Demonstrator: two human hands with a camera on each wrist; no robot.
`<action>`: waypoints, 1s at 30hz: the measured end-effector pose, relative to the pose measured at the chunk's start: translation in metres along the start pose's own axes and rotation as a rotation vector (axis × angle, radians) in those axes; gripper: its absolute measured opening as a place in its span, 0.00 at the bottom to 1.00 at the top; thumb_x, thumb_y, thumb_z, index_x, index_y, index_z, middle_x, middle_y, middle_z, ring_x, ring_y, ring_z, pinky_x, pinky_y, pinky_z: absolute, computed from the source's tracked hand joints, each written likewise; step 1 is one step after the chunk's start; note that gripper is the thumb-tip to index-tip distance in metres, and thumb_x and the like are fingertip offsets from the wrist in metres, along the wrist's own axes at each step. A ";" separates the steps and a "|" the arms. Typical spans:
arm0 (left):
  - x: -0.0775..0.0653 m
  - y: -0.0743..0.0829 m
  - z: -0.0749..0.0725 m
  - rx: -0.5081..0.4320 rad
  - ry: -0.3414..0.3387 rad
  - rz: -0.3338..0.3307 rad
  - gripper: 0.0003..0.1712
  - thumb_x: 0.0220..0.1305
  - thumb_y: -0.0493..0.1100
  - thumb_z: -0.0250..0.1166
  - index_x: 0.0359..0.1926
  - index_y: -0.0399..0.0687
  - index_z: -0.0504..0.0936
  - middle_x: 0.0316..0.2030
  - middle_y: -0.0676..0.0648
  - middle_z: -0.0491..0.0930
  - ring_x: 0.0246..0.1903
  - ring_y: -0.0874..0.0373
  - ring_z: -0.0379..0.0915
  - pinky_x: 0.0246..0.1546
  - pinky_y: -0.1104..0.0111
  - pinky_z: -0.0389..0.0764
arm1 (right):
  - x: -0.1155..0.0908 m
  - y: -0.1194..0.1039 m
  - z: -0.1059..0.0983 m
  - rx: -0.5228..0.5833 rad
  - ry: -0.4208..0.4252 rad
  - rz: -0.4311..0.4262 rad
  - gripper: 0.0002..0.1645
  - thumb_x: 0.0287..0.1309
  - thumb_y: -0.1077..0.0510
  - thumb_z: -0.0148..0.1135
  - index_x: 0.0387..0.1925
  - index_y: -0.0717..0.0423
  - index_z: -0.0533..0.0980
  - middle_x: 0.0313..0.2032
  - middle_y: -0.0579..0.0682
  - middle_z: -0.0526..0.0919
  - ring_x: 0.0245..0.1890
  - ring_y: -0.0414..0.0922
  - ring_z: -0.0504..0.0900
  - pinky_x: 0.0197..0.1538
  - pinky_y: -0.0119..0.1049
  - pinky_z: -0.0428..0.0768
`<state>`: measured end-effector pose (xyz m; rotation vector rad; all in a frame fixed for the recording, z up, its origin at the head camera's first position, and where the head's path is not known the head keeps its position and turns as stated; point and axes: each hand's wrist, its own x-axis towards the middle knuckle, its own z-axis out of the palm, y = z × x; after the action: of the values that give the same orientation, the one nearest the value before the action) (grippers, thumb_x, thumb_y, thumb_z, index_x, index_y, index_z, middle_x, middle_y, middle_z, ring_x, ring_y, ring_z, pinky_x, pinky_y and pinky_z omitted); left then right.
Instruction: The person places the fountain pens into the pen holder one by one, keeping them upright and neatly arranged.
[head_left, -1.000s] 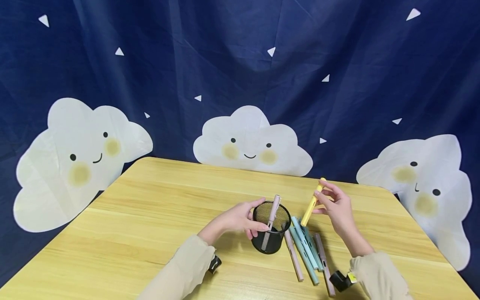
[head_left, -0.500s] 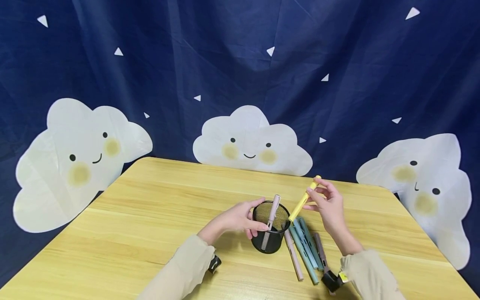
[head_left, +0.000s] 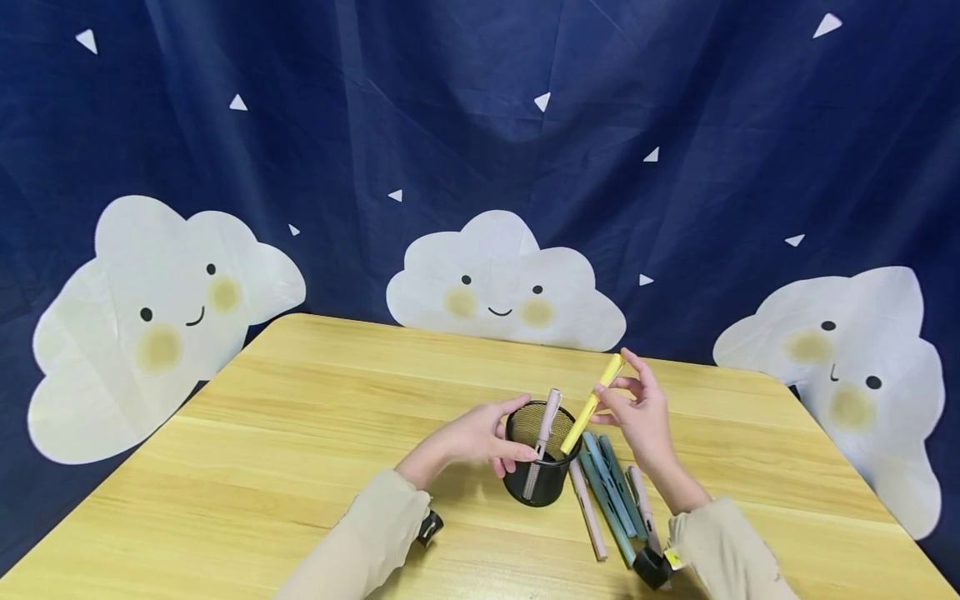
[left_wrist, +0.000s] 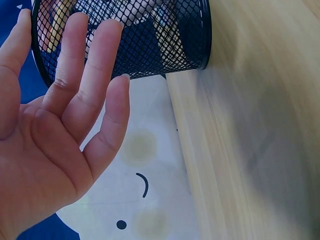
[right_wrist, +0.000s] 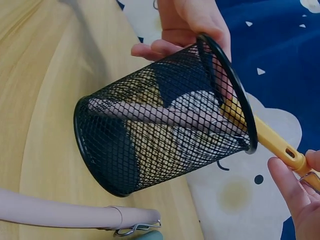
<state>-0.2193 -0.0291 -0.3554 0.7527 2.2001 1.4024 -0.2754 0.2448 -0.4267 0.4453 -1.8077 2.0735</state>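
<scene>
My left hand (head_left: 476, 435) holds a black mesh pen cup (head_left: 549, 490) at its left side, thumb across the front near the rim. Inside the cup leans a pale lilac pen (head_left: 551, 412), its clip end above the rim. Between thumb and fingers, my right hand (head_left: 641, 417) pinches a yellow pen (head_left: 592, 406) near its upper part. In the right wrist view the yellow pen (right_wrist: 275, 140) slants in through the cup's mouth, its lower end just inside the rim. Seen from the left wrist, my left fingers (left_wrist: 95, 80) lie against the mesh.
Just right of the cup, several teal and blue-green pens (head_left: 609, 487) lie bunched on the wooden table (head_left: 300, 433). A lilac pen (head_left: 587, 512) lies on their left, another pinkish pen (head_left: 641, 500) on their right, partly hidden by the right wrist camera (head_left: 652, 568). A blue cloud-printed curtain (head_left: 480, 125) hangs behind.
My right hand has moved left with the yellow pen, from above the loose pens to the cup, and the pen's lower end has entered the mouth. The left hand and cup have stayed put.
</scene>
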 end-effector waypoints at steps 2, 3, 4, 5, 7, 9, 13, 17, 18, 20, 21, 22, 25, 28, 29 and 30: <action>0.000 0.001 0.000 -0.003 0.000 0.000 0.49 0.52 0.43 0.67 0.68 0.44 0.47 0.16 0.40 0.77 0.20 0.38 0.76 0.27 0.68 0.77 | 0.000 0.000 0.002 -0.014 0.002 0.010 0.42 0.49 0.66 0.64 0.64 0.46 0.58 0.36 0.59 0.72 0.24 0.53 0.81 0.22 0.49 0.77; 0.000 0.001 0.000 -0.005 0.000 0.001 0.49 0.52 0.43 0.67 0.68 0.44 0.47 0.16 0.40 0.77 0.20 0.38 0.76 0.27 0.68 0.77 | 0.003 0.014 -0.004 -0.056 0.022 0.014 0.43 0.48 0.64 0.65 0.64 0.43 0.58 0.36 0.60 0.72 0.24 0.54 0.81 0.22 0.51 0.76; 0.000 0.001 0.000 -0.006 0.000 0.001 0.49 0.52 0.43 0.67 0.68 0.44 0.48 0.16 0.40 0.77 0.20 0.38 0.76 0.27 0.68 0.78 | 0.003 0.014 -0.004 -0.062 0.025 0.018 0.42 0.48 0.63 0.66 0.64 0.43 0.58 0.37 0.60 0.72 0.24 0.55 0.81 0.22 0.51 0.76; 0.000 0.001 0.000 -0.007 0.000 0.000 0.49 0.52 0.43 0.67 0.68 0.44 0.48 0.16 0.40 0.77 0.20 0.38 0.76 0.26 0.68 0.78 | 0.003 0.014 -0.003 -0.064 0.027 0.020 0.42 0.48 0.63 0.66 0.63 0.43 0.59 0.37 0.61 0.71 0.24 0.56 0.81 0.22 0.51 0.76; -0.001 0.002 0.000 -0.012 0.002 -0.002 0.49 0.52 0.43 0.67 0.68 0.44 0.48 0.16 0.40 0.77 0.20 0.38 0.76 0.26 0.68 0.78 | 0.003 0.015 -0.001 -0.072 0.030 0.022 0.41 0.46 0.62 0.67 0.62 0.42 0.61 0.37 0.62 0.71 0.24 0.57 0.80 0.22 0.52 0.76; -0.001 0.001 0.000 -0.013 0.002 -0.005 0.49 0.52 0.43 0.68 0.68 0.45 0.48 0.16 0.39 0.77 0.20 0.38 0.76 0.26 0.68 0.78 | 0.002 0.015 0.001 -0.072 0.024 0.018 0.41 0.46 0.62 0.67 0.62 0.43 0.61 0.37 0.63 0.71 0.24 0.58 0.80 0.22 0.52 0.77; -0.001 0.001 0.000 -0.006 0.002 -0.004 0.49 0.52 0.43 0.67 0.68 0.44 0.48 0.16 0.39 0.77 0.20 0.38 0.76 0.25 0.67 0.78 | -0.001 0.012 0.005 -0.075 0.002 0.006 0.41 0.46 0.65 0.67 0.62 0.46 0.61 0.37 0.63 0.73 0.24 0.58 0.80 0.22 0.51 0.77; -0.001 0.002 0.000 -0.004 0.001 -0.005 0.49 0.52 0.43 0.67 0.68 0.44 0.47 0.16 0.40 0.77 0.20 0.38 0.76 0.25 0.67 0.78 | -0.004 0.009 0.010 -0.101 -0.048 -0.045 0.40 0.47 0.66 0.66 0.61 0.49 0.61 0.35 0.60 0.75 0.25 0.52 0.81 0.22 0.48 0.78; -0.001 0.002 0.000 -0.006 0.001 -0.007 0.49 0.52 0.43 0.67 0.68 0.45 0.48 0.16 0.40 0.77 0.20 0.37 0.76 0.25 0.67 0.78 | -0.009 -0.006 0.018 -0.081 -0.076 -0.062 0.38 0.48 0.67 0.65 0.61 0.52 0.61 0.34 0.59 0.75 0.25 0.51 0.81 0.23 0.46 0.78; -0.002 0.002 0.001 -0.010 0.001 -0.009 0.49 0.52 0.43 0.68 0.68 0.45 0.47 0.16 0.40 0.77 0.20 0.37 0.76 0.25 0.67 0.78 | -0.012 -0.017 0.025 -0.079 -0.115 -0.109 0.37 0.48 0.69 0.63 0.60 0.55 0.61 0.32 0.57 0.77 0.25 0.47 0.81 0.23 0.43 0.79; -0.002 0.003 0.001 -0.011 0.002 -0.011 0.49 0.52 0.43 0.68 0.68 0.45 0.47 0.16 0.40 0.77 0.20 0.37 0.76 0.25 0.67 0.78 | -0.016 -0.029 0.032 -0.073 -0.132 -0.124 0.36 0.48 0.69 0.63 0.59 0.56 0.62 0.31 0.55 0.77 0.25 0.45 0.81 0.23 0.41 0.79; -0.002 0.003 0.001 -0.014 0.003 -0.010 0.49 0.52 0.43 0.68 0.68 0.45 0.47 0.16 0.40 0.77 0.20 0.37 0.76 0.24 0.66 0.78 | -0.019 -0.040 0.038 -0.095 -0.135 -0.124 0.35 0.49 0.70 0.63 0.58 0.57 0.62 0.30 0.55 0.78 0.25 0.44 0.81 0.23 0.39 0.79; -0.002 0.002 0.001 -0.018 0.003 -0.009 0.49 0.52 0.43 0.68 0.68 0.45 0.48 0.16 0.39 0.77 0.20 0.37 0.76 0.25 0.67 0.78 | -0.026 -0.062 0.053 -0.189 -0.101 -0.093 0.32 0.48 0.71 0.62 0.56 0.61 0.63 0.28 0.56 0.78 0.24 0.40 0.80 0.23 0.36 0.79; -0.002 0.002 0.001 -0.015 0.001 -0.006 0.49 0.52 0.43 0.68 0.68 0.45 0.48 0.16 0.40 0.77 0.20 0.37 0.76 0.26 0.67 0.78 | -0.032 -0.080 0.065 -0.297 -0.055 -0.030 0.30 0.46 0.74 0.62 0.53 0.65 0.64 0.27 0.59 0.77 0.23 0.37 0.79 0.24 0.34 0.79; -0.002 0.002 0.000 -0.013 0.001 -0.003 0.49 0.52 0.43 0.67 0.68 0.45 0.48 0.16 0.40 0.77 0.20 0.37 0.76 0.26 0.67 0.78 | -0.032 -0.082 0.067 -0.311 -0.052 -0.027 0.30 0.45 0.75 0.62 0.52 0.67 0.65 0.27 0.61 0.76 0.22 0.36 0.78 0.24 0.33 0.79; -0.002 0.002 0.000 -0.011 0.000 0.000 0.49 0.52 0.43 0.67 0.68 0.44 0.48 0.16 0.40 0.77 0.20 0.37 0.76 0.25 0.67 0.78 | -0.033 -0.084 0.069 -0.328 -0.052 -0.030 0.29 0.45 0.76 0.62 0.51 0.68 0.65 0.26 0.62 0.76 0.22 0.36 0.78 0.23 0.31 0.78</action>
<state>-0.2176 -0.0293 -0.3538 0.7484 2.1908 1.4134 -0.2075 0.1851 -0.3588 0.4341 -2.1075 1.7143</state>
